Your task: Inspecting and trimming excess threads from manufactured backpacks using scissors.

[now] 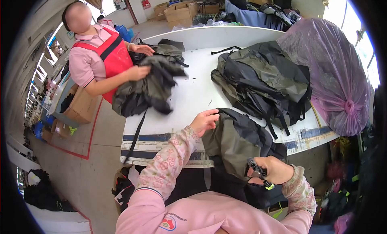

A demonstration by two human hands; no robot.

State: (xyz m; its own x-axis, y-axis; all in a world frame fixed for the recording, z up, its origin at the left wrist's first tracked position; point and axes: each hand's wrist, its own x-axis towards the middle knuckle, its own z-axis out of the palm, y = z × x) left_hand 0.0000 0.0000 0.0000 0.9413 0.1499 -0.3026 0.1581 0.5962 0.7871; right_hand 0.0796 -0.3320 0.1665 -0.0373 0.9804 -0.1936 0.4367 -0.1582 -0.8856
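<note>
Fabric bundle, olive and black (238, 143), lay at the frame's lower centre, partly overhanging the white tabletop (195, 97). The left hand (204, 122) touched its top edge, pinch unclear; the right hand (278, 170) clasped a slim black object (258, 169). Overhanging weight could have dragged the bundle off.

Left hand (204, 122) at olive-and-black fabric (234, 141), small black tool (258, 169) in right hand (279, 170)
</note>
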